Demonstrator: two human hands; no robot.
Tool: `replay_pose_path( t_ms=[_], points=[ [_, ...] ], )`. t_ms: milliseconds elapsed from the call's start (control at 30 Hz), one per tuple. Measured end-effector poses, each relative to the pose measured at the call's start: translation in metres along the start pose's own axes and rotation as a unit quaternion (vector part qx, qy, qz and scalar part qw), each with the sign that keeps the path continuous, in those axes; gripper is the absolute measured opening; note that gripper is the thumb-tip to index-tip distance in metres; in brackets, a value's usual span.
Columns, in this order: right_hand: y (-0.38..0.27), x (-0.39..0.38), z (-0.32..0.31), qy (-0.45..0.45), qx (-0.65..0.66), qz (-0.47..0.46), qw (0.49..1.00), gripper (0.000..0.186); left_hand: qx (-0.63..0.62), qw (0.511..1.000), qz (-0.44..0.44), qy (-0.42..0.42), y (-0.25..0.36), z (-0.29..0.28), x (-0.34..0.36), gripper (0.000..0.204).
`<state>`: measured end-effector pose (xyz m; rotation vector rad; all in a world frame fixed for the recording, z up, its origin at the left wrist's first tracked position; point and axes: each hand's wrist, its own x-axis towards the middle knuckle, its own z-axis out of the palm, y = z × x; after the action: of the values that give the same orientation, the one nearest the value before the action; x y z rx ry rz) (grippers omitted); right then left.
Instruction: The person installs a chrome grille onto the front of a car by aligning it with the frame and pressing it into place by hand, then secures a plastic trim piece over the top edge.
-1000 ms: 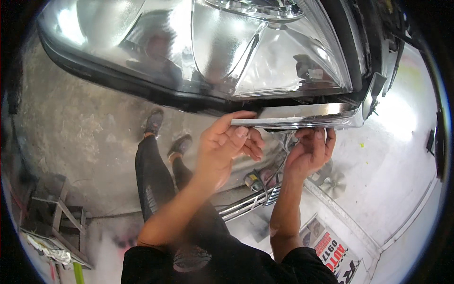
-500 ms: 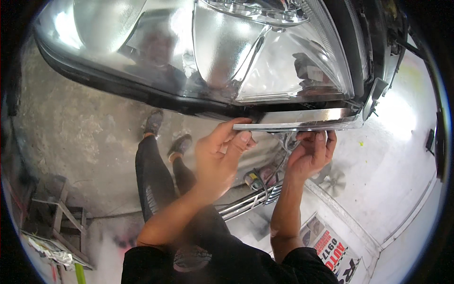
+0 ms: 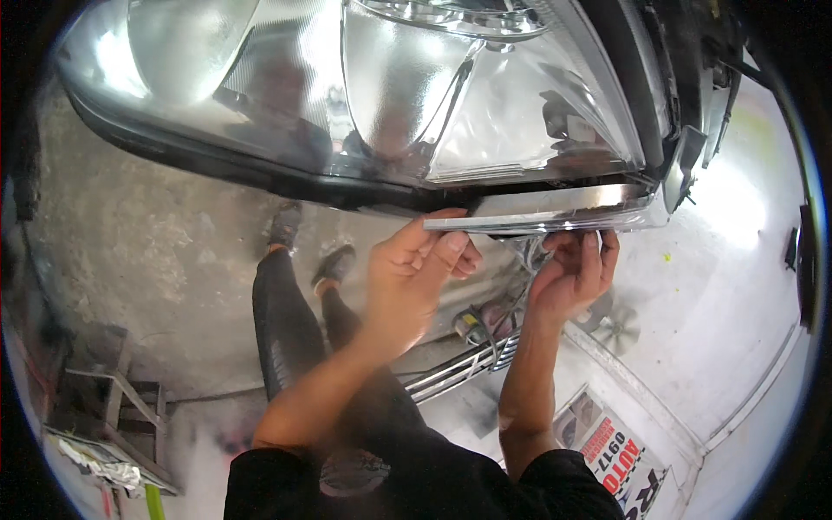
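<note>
A large car headlight (image 3: 403,82) with a clear lens fills the upper part of the view, edged below by a black rim (image 3: 230,165). Under its right half lies a shiny silver trim strip (image 3: 555,218), with a dark gap between it and the lens. My left hand (image 3: 412,277) pinches the strip's left end, thumb below and a finger behind. Beneath the right part of the strip, my right hand (image 3: 568,282) has its fingers curled up against the lower edge; some fingertips are hidden behind it. Clear plastic (image 3: 527,253) hangs between the hands.
Lower down are a chrome grille (image 3: 459,373) and a small dark device with a cord (image 3: 472,325). A worn wooden stand (image 3: 130,399) is at the lower left, a printed banner (image 3: 607,446) at the lower right. A fan (image 3: 619,330) stands near the white wall (image 3: 719,321).
The headlight and strip sit slightly higher in view, a small shift of the whole scene. Both hands keep their hold on the strip; the left fingers have shifted a little.
</note>
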<state>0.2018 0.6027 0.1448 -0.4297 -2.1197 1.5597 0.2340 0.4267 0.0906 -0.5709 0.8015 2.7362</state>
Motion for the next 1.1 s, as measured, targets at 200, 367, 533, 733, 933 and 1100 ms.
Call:
replay_pose_path(
  t_ms=[200,367,533,733,933,1100],
  points=[
    [0.000,0.002,0.003,0.004,-0.029,0.006,1.000,0.036,0.123,0.985,0.044,0.109,0.015,0.003,-0.001,0.021],
    [0.004,0.002,-0.002,-0.021,-0.048,0.003,0.999,0.038,0.175,0.974,0.027,0.143,0.029,0.011,0.001,0.021],
    [-0.008,-0.001,0.009,-0.043,-0.018,0.029,0.998,0.042,0.422,0.887,0.095,0.161,0.040,0.000,0.009,0.026],
    [-0.013,-0.022,0.001,-0.038,-0.078,-0.004,0.996,0.038,0.512,0.835,0.130,0.156,0.048,0.001,0.015,0.031],
    [-0.001,-0.045,-0.012,-0.065,-0.113,-0.017,0.991,0.040,0.535,0.802,0.224,0.147,0.043,0.007,0.013,0.021],
    [-0.001,-0.027,-0.014,-0.053,-0.137,-0.025,0.989,0.039,0.504,0.817,0.252,0.121,0.038,0.002,0.017,0.021]
  ],
)
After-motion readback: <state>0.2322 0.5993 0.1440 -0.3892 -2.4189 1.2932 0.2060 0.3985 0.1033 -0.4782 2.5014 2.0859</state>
